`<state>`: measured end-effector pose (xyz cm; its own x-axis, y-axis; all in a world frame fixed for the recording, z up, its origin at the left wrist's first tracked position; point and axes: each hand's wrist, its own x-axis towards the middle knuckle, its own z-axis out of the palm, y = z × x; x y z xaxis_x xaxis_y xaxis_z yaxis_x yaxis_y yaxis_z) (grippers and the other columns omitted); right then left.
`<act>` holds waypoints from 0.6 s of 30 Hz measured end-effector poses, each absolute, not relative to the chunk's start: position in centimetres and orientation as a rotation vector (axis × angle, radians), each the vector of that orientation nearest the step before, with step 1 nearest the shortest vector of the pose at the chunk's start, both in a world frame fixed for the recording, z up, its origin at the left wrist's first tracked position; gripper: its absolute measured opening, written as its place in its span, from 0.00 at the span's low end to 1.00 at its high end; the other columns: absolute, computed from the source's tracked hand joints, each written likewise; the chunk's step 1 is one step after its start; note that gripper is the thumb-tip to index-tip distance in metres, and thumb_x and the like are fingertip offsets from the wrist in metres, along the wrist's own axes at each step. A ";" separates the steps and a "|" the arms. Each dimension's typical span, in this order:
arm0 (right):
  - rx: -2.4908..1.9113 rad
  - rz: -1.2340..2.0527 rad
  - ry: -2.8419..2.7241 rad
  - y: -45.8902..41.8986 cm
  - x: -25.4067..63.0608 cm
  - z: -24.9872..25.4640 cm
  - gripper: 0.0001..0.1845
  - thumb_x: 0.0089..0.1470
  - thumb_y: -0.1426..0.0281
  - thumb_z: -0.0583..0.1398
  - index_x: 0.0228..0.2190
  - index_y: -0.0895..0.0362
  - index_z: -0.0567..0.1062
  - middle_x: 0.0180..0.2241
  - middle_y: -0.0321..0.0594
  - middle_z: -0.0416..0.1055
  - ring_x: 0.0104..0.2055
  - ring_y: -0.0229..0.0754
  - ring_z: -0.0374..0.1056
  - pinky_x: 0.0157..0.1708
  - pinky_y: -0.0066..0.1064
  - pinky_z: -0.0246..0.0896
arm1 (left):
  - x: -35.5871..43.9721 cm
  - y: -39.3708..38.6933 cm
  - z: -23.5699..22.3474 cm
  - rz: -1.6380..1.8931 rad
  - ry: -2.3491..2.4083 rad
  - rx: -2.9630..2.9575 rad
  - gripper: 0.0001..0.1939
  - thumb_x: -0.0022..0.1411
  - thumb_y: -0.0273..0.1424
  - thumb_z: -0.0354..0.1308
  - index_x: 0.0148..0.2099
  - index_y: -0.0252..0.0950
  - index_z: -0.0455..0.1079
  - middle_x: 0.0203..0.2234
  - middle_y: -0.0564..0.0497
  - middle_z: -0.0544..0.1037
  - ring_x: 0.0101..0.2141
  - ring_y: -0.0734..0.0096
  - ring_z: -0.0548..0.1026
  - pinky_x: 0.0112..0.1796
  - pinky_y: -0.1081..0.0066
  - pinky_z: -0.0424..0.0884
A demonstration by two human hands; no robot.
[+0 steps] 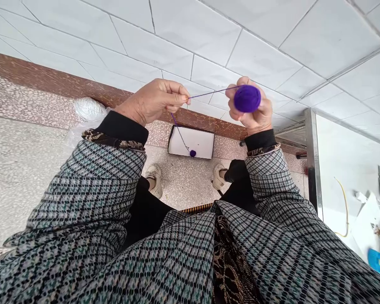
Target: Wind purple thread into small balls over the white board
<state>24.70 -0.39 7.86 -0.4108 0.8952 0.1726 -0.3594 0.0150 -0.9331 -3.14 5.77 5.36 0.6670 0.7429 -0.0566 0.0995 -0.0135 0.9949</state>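
Observation:
My right hand [251,110] is closed around a ball of purple yarn [247,99], held up in front of the tiled wall. From the ball a taut strand of purple yarn [208,93] runs across to my left hand [163,99], which pinches it between thumb and fingers. Below my left hand the strand hangs down to a smaller dark purple yarn ball [192,153]. That small ball lies at the front edge of a shallow white box [196,137] with dark sides, on the floor between my feet.
A white ball of yarn [88,109] in clear plastic lies on the floor at left. The white tiled wall [171,38] rises ahead above a brown skirting [50,84]. At right stands a white table [341,169] with a metal-edged leg, a yellow cord and a blue object.

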 end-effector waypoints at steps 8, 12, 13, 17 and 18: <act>-1.262 1.153 -1.373 1.1 21.7 7.2 0.29 0.46 0.55 0.70 0.45 0.54 0.68 0.46 0.42 0.69 0.44 0.42 0.65 0.46 0.36 0.70 | 0.1 2.8 6.2 0.334 0.583 1.883 0.11 0.60 0.39 0.61 0.34 0.37 0.78 0.25 0.54 0.75 0.30 0.71 0.72 0.39 0.70 0.70; -1.388 1.393 -1.916 -0.5 21.0 7.5 0.24 0.48 0.64 0.72 0.42 0.55 0.68 0.39 0.39 0.70 0.43 0.41 0.66 0.42 0.33 0.67 | -1.5 3.7 7.0 0.412 0.706 1.871 0.10 0.62 0.36 0.60 0.34 0.35 0.77 0.27 0.53 0.77 0.34 0.69 0.72 0.43 0.68 0.68; -1.292 1.489 -1.947 -0.7 21.0 7.7 0.25 0.48 0.63 0.72 0.43 0.55 0.68 0.40 0.39 0.71 0.43 0.41 0.67 0.42 0.32 0.67 | -2.0 4.1 6.9 0.432 0.755 1.854 0.09 0.62 0.35 0.60 0.34 0.35 0.76 0.27 0.53 0.76 0.35 0.70 0.71 0.43 0.67 0.67; -0.931 1.510 -1.485 -0.3 21.2 8.3 0.36 0.44 0.53 0.73 0.48 0.53 0.65 0.46 0.40 0.71 0.46 0.40 0.69 0.44 0.32 0.71 | -2.4 4.9 6.4 0.458 0.891 1.832 0.06 0.64 0.32 0.60 0.35 0.36 0.74 0.21 0.57 0.67 0.32 0.73 0.65 0.41 0.68 0.64; -0.921 1.427 -1.349 0.0 21.2 8.4 0.36 0.44 0.52 0.72 0.48 0.52 0.64 0.47 0.40 0.71 0.45 0.40 0.70 0.45 0.33 0.72 | -2.1 4.7 6.4 0.455 0.853 1.845 0.06 0.64 0.31 0.61 0.34 0.36 0.75 0.20 0.57 0.67 0.31 0.73 0.65 0.40 0.68 0.64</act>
